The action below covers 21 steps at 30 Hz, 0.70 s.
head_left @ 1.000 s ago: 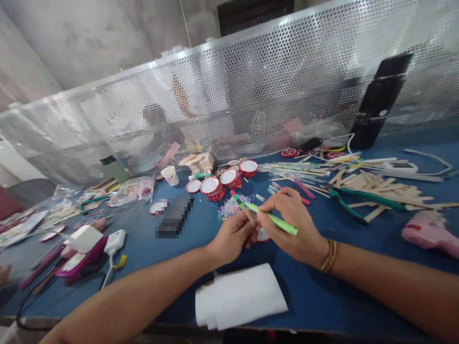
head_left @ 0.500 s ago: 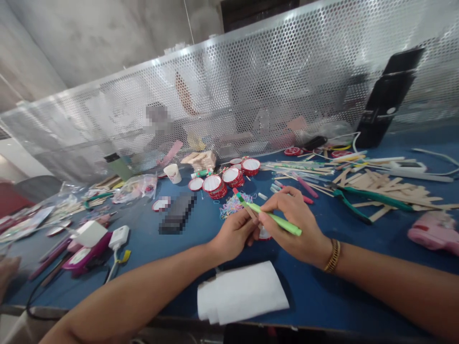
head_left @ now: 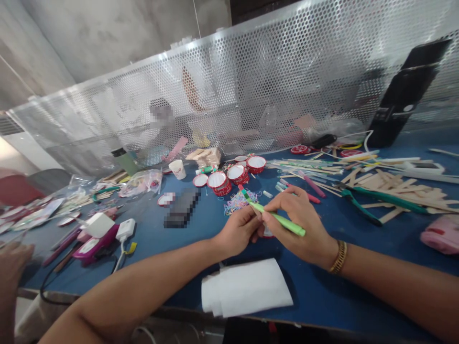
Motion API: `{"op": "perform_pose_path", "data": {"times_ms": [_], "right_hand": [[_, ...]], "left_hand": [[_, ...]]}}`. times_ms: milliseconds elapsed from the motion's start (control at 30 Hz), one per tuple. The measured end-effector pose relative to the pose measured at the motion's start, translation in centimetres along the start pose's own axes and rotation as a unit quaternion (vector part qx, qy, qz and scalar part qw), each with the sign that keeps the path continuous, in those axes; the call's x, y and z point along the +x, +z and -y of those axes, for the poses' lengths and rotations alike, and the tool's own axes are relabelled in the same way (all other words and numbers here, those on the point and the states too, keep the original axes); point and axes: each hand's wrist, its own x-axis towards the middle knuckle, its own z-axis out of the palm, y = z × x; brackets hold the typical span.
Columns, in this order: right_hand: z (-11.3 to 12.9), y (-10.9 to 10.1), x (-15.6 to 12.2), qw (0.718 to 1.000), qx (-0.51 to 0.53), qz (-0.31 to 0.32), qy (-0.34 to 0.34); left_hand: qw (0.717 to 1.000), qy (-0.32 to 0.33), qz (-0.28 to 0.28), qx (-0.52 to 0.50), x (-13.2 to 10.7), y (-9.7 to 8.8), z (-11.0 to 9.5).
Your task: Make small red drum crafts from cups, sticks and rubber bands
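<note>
My right hand (head_left: 301, 227) is closed around a light green marker (head_left: 291, 226), its tip end against a flat wooden craft stick (head_left: 245, 192). Red and green color covers the far end of that stick. Its near end is pinched in the fingers of my left hand (head_left: 234, 235). The two hands meet above the blue table (head_left: 172, 265). Under them a small round thing with a red rim is mostly hidden. Beyond my left hand lies a heap of pastel rubber bands (head_left: 234, 203). Small red drums (head_left: 219, 184) with white tops stand behind it.
A folded white cloth (head_left: 247, 289) lies before me. On the right are green-handled pliers (head_left: 362, 205), craft sticks (head_left: 401, 186) and a pink pouch (head_left: 442, 234). A magenta glue gun (head_left: 95, 246) and another person's hand (head_left: 16, 258) are on the left. A perforated metal screen (head_left: 279, 91) stands behind.
The view has swung a little to the left, so most things sit farther right. More of the other person's hand shows. My hands keep nearly the same pose on the stick and marker.
</note>
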Motion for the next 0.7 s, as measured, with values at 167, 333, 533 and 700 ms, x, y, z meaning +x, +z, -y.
{"op": "perform_pose_path", "data": {"times_ms": [167,333,533,700], "right_hand": [[-0.20,-0.05,0.14,1.000,-0.013,-0.017,0.012],[0.05,-0.05,0.11,1.000,0.009,-0.002,-0.002],[-0.10,-0.10,0.24,1.000,-0.003,-0.008,0.018],[0.14,-0.12,0.23,1.000,0.009,-0.004,0.010]], "left_hand": [[1.000,-0.007,-0.001,-0.010,0.10,-0.02,-0.08],[1.000,-0.002,-0.003,-0.005,0.10,-0.02,-0.03],[1.000,-0.015,-0.009,-0.013,0.16,0.05,-0.16],[1.000,-0.009,-0.009,-0.009,0.14,0.03,-0.07]]}}
